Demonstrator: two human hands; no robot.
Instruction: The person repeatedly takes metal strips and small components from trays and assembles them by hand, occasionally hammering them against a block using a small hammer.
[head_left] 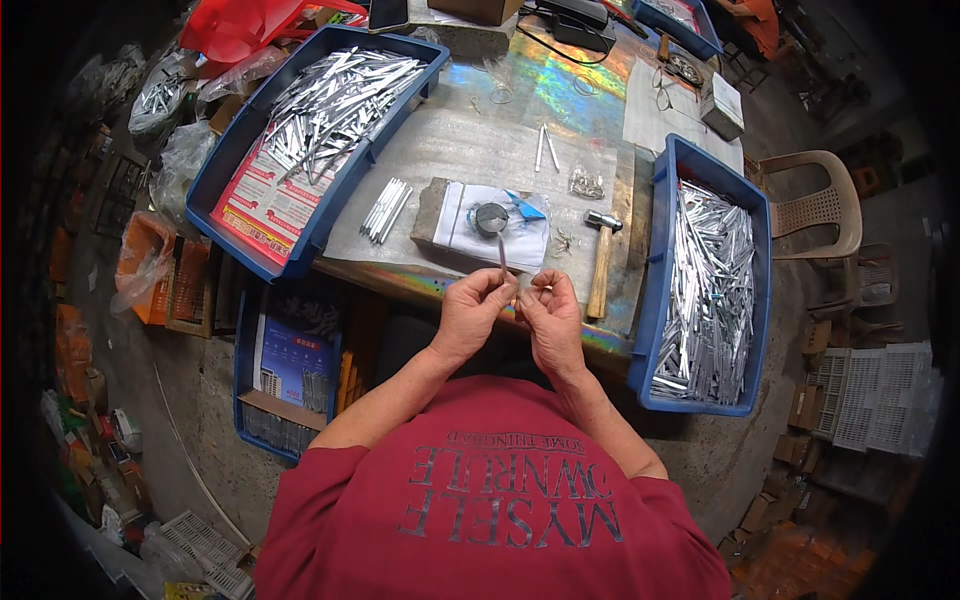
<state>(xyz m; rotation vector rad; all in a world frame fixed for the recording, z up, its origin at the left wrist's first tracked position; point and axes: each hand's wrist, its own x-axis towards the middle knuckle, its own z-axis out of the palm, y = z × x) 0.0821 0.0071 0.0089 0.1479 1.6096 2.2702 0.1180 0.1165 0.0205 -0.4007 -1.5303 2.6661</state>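
Observation:
My left hand (472, 316) pinches a thin metal strip (503, 256) that points away from me. The strip's far end is by a round dark grey metal piece (491, 219), which sits on white paper (462, 226) over a block (430, 212). Close beside it, my right hand (555, 322) is closed, thumb against fingers; whatever it pinches is too small to make out. A wooden-handled hammer (600, 265) lies to the right of the block. Several silver strips (386, 210) lie in a row to its left, and a blue scrap (527, 208) rests on the paper.
A blue bin (222, 150) heaped with silver strips stands at left, another blue bin (650, 345) at right. Two strips (546, 150) and a small bag of parts (587, 182) lie farther back. A beige chair (815, 205) stands beyond the right bin.

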